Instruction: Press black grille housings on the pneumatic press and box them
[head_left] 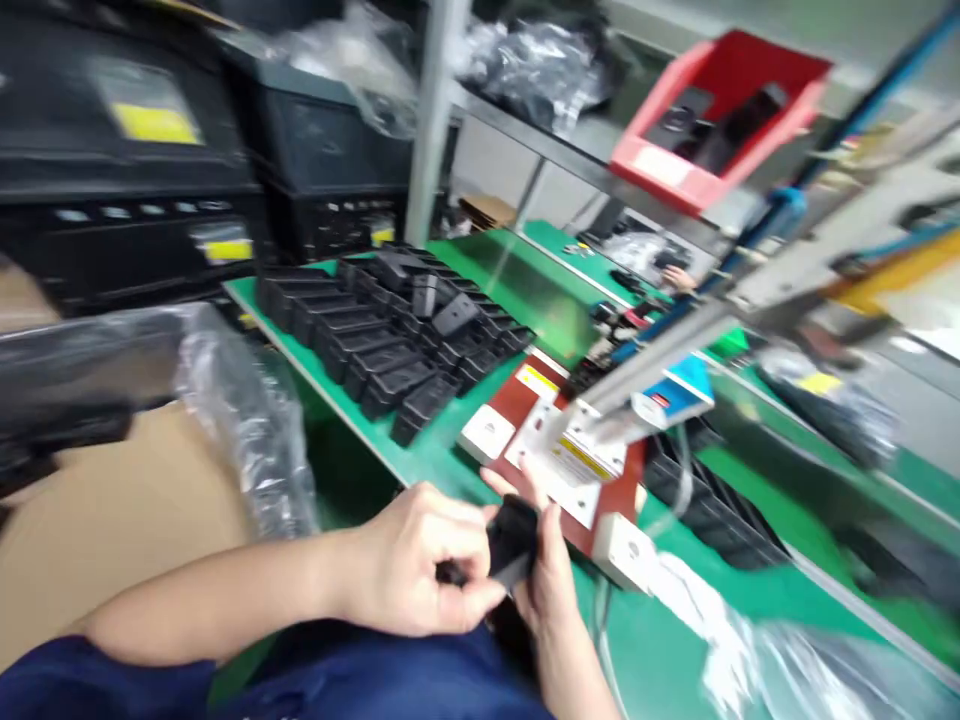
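My left hand [420, 560] is closed, with its fingertips pinching the near edge of a small black plastic part [513, 535]. A bit of something black also shows inside its curled fingers, too blurred to name. On the other side, my right hand [553, 580] wraps its thumb and fingers round the same part. Both hands are close in front of my body, just short of a brown-based bench press [525, 400] with white plates. Behind them, rows of black plastic housings [382, 360] stand on the green table, with a few loose ones lying on top.
An open carton [150, 500] lined with clear plastic stands at the left. Black crates [120, 150] are stacked behind it. A red bin [720, 120] hangs at upper right. More black parts [712, 500] lie right of the press. Another person's hand [679, 278] shows far back.
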